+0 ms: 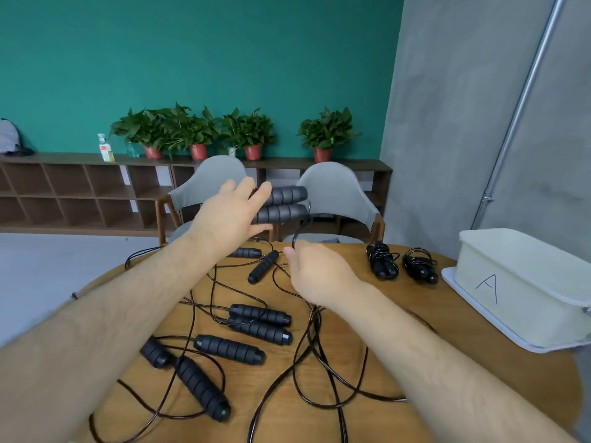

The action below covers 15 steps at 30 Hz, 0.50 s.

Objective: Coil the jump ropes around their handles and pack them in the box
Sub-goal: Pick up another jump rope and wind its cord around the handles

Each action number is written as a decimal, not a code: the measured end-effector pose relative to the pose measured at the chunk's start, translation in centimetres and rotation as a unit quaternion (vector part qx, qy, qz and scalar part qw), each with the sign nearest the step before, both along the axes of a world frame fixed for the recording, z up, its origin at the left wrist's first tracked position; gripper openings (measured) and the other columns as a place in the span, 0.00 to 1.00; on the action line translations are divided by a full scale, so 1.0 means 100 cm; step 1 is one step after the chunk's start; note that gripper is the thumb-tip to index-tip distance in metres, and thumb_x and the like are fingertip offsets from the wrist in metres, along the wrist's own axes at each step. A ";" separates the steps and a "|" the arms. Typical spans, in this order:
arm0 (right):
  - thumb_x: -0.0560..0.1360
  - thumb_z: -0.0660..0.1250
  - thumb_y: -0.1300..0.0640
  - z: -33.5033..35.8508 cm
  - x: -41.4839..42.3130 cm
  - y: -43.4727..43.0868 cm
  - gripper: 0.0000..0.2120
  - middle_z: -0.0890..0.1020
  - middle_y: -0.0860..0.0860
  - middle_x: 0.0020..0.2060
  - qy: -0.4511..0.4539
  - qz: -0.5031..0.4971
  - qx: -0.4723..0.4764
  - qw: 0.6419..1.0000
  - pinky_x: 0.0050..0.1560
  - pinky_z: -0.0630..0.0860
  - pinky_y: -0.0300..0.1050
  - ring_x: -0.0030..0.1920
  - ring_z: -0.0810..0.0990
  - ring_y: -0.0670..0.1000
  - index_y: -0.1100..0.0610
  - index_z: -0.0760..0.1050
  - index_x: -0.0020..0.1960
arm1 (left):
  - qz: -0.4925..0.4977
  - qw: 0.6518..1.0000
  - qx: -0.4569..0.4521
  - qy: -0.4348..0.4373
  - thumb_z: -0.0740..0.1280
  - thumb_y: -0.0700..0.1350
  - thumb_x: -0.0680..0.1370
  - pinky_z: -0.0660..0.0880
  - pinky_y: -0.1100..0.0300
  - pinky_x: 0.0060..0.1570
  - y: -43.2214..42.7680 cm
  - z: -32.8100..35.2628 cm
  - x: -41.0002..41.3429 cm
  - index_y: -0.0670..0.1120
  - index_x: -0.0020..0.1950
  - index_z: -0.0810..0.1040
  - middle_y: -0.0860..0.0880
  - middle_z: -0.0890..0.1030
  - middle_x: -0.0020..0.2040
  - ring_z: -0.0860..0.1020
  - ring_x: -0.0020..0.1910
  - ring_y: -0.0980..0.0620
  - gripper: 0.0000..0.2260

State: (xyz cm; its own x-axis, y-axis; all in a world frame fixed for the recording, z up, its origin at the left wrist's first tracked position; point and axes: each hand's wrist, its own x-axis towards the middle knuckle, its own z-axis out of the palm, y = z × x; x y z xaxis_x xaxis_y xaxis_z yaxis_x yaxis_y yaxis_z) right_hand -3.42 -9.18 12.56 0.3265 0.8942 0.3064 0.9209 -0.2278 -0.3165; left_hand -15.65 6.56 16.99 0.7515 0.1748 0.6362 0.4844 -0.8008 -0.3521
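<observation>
My left hand [228, 215] grips the two black ribbed foam handles [283, 204] side by side, raised above the round wooden table [415, 330]. Just below them, my right hand [319, 273] pinches their thin black cord [302, 225]. To wrap well, I should keep the handles parallel and the cord taut, laying each turn snug beside the last. The white plastic box marked A [518, 282] sits well right of my right hand.

Bright, even indoor light, soft from above; no glare. Faint shadows beneath handles [228, 349] on table [412, 295]. Wide-angle distortion: pipe [524, 100] bows at right edge, forearms [96, 314] stretch toward lower corners. Left hand [228, 215] slightly motion-blurred.
</observation>
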 end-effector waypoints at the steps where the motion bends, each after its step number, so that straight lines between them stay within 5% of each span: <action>1: 0.86 0.51 0.49 0.009 0.001 -0.001 0.13 0.73 0.47 0.39 -0.044 0.012 0.006 0.999 0.43 0.69 0.46 0.42 0.74 0.51 0.54 0.68 0.50 | 0.001 1.000 0.007 0.021 0.80 0.52 0.70 0.73 0.52 0.28 0.006 -0.002 0.000 0.41 0.69 0.74 0.40 0.76 0.51 0.75 0.44 0.39 0.33; 6: 0.85 0.55 0.47 0.060 0.024 -0.015 0.11 0.75 0.46 0.40 -0.169 0.082 0.012 0.982 0.41 0.67 0.47 0.42 0.73 0.50 0.51 0.69 0.48 | -0.091 0.993 0.038 0.070 0.82 0.51 0.66 0.77 0.52 0.28 0.023 -0.013 -0.007 0.47 0.68 0.73 0.44 0.77 0.51 0.75 0.43 0.43 0.34; 11: 0.82 0.62 0.46 0.083 0.058 -0.018 0.11 0.81 0.47 0.41 -0.102 0.111 0.073 0.986 0.44 0.76 0.53 0.43 0.77 0.49 0.51 0.79 0.50 | -0.253 0.962 -0.033 0.097 0.68 0.61 0.76 0.73 0.57 0.51 0.009 -0.021 -0.015 0.48 0.72 0.72 0.49 0.77 0.56 0.73 0.50 0.49 0.28; 15: 0.82 0.64 0.47 0.081 0.064 -0.018 0.09 0.83 0.46 0.44 -0.006 0.133 0.118 0.984 0.48 0.77 0.51 0.46 0.79 0.46 0.50 0.80 0.52 | -0.265 0.961 -0.033 0.071 0.66 0.64 0.77 0.74 0.56 0.53 -0.003 -0.013 -0.014 0.48 0.73 0.72 0.50 0.75 0.57 0.75 0.52 0.49 0.30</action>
